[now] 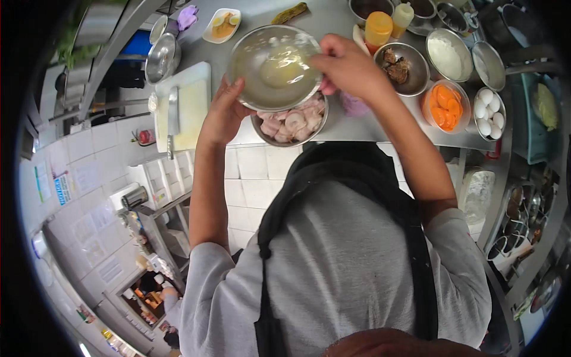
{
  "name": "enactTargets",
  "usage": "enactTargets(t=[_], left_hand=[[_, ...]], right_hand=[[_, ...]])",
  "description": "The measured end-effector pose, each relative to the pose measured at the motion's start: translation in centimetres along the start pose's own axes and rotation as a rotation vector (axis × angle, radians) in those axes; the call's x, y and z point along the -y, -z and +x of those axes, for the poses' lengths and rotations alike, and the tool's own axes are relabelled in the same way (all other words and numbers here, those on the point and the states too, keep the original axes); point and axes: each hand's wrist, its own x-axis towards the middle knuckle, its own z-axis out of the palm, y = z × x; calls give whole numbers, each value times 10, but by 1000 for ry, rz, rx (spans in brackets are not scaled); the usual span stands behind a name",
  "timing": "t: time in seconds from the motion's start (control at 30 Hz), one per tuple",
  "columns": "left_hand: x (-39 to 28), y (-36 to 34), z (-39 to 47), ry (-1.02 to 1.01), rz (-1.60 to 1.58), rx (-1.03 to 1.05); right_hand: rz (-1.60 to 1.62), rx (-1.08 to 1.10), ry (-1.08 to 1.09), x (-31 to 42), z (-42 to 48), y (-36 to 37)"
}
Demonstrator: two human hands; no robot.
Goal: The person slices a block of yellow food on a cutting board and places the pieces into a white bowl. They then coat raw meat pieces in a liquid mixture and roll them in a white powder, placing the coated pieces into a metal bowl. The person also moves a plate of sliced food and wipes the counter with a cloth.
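A wide metal bowl (pixel 250 96) with clear, pale yellow liquid (pixel 285 67) in it is held up before me, above the counter. My left hand (pixel 228 107) grips its left rim, the thumb on top and the fingers underneath. At the right rim my right hand (pixel 350 67) is curled over the edge, some fingertips over the inside and others below; part of its grip is hidden. Just under the held bowl, and partly covered by it, a second metal bowl (pixel 258 120) stands near the counter's front edge. Raw pale meat pieces (pixel 292 125) fill it.
Left are a cutting board (pixel 192 107) with a knife (pixel 173 111) and metal bowls (pixel 161 62). A white dish (pixel 223 13) stands behind. To the right are squeeze bottles (pixel 379 27), cooked meat (pixel 397 69), white powder (pixel 448 53), orange slices (pixel 446 107) and several eggs (pixel 488 111).
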Motion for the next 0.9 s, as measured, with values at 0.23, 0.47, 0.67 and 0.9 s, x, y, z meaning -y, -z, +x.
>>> enactTargets(t=[0.23,0.47,0.67,0.9], left_hand=[[107,141,-83,45,-304,-425],[188,206,-155,167,-555,-543],[215,212,-158,160,-541,-522],[175,191,-149,1,-509,-487]], right_hand=[[-709,42,265,-7,19,-115],[-1332,137,270,-48,5,-135],[-1483,98,211,-31,5,-163],[-1420,73,252,-45,9,-195]])
